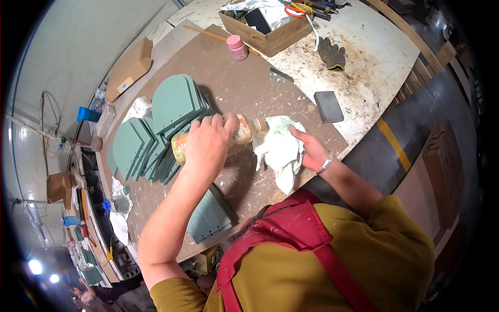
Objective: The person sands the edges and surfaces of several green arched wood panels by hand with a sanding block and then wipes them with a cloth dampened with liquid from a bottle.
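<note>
My left hand [208,138] is wrapped round a plastic bottle [242,130] with a worn label, tipped on its side so its neck points right. The bottle's mouth meets a white cloth [280,148] with greenish stains. That cloth hangs from my right hand [311,150], whose fingers grip its right edge. Behind and left of the bottle lie stacks of green rounded panels [175,104] with small holes. Another stack of green grooved panels [209,217] sits by the table's near edge, below my left forearm. Whether liquid leaves the bottle cannot be made out.
On the table [260,88] stand a pink jar [236,48] and a cardboard box [270,39] holding a phone and a bag. A dark glove [331,53] and a grey block [328,106] lie to the right. A brown carton [130,70] stands far left.
</note>
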Tool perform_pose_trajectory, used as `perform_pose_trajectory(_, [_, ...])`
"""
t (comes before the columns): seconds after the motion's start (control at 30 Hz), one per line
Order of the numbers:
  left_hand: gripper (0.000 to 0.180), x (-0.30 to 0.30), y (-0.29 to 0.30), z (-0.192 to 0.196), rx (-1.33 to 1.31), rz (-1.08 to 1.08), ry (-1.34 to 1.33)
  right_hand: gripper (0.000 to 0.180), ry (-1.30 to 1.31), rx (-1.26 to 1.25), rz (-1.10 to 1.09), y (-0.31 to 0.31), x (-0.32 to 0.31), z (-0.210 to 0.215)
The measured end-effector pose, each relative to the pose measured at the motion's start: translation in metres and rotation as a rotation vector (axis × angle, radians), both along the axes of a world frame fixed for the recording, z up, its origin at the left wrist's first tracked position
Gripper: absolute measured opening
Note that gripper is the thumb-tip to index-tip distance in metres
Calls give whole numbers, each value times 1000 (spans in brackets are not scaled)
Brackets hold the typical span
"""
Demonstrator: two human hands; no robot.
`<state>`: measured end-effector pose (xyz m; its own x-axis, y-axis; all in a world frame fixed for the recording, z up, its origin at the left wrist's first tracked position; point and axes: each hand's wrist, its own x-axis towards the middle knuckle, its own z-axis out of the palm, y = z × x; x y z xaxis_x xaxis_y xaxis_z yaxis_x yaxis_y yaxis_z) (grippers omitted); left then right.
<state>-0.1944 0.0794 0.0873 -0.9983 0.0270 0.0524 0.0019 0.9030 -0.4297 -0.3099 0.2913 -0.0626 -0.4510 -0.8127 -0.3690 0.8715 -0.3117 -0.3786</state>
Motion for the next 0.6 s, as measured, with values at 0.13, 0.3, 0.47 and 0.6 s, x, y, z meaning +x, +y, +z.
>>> perform_pose_trajectory(0.13, [43,-3,3,2,-12,-48,-41,37,19,11,0,-4,0,-1])
perform_pose_trajectory(0.3, [40,-2,3,6,-25,-55,-36,38,14,32,14,-1,-6,-4])
perform_pose_trajectory(0.47, [37,-5,6,11,9,-98,-59,36,-19,4,23,-2,-4,-13])
perform_pose_trajectory(0.6, [37,3,9,6,20,-119,-101,37,-17,24,1,-2,-5,-13])
